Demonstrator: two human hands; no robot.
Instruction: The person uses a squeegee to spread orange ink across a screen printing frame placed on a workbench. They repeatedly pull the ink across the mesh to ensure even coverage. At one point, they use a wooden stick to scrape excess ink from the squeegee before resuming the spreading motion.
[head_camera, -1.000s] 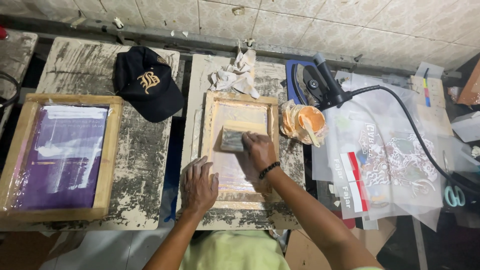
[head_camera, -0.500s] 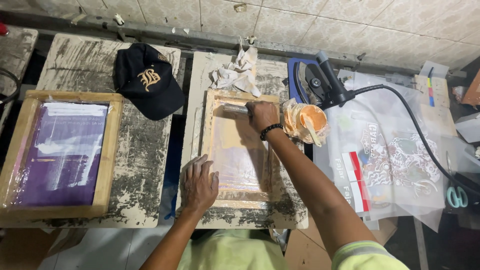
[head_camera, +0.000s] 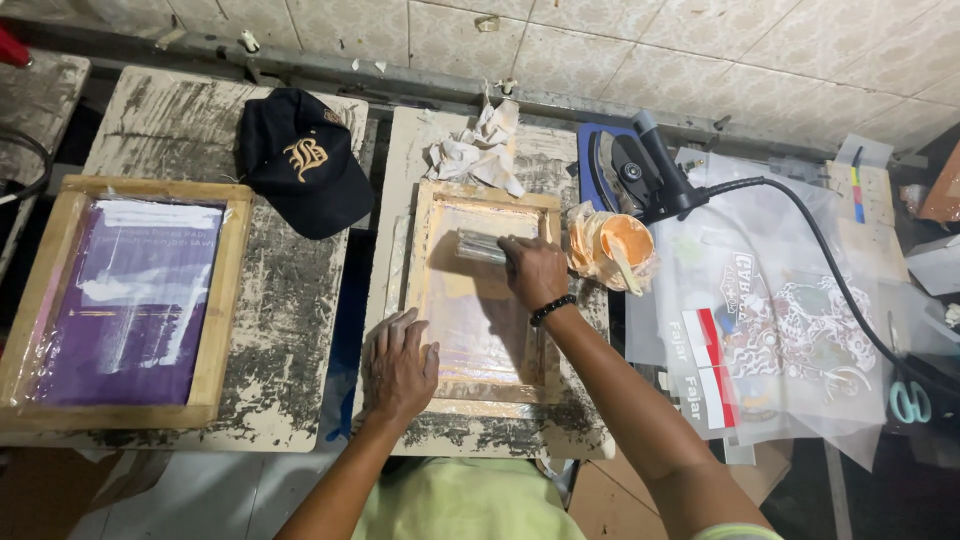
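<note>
Squeegee back down the screen from the far edge.

My left hand (head_camera: 400, 362) lies flat, fingers spread, on the wooden screen frame (head_camera: 483, 300) at its near-left corner (unmoved); my right hand (head_camera: 535, 270) is clenched around the squeegee (head_camera: 482, 246), which sits on the mesh just left of my knuckles, lower than half a second ago.

Left hand (head_camera: 400, 362) lies flat, fingers spread; right hand (head_camera: 535, 270) is curled closed, arm outstretched.

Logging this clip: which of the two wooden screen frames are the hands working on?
The smaller middle frame, its mesh pale orange; the larger purple frame at left lies untouched.
</note>
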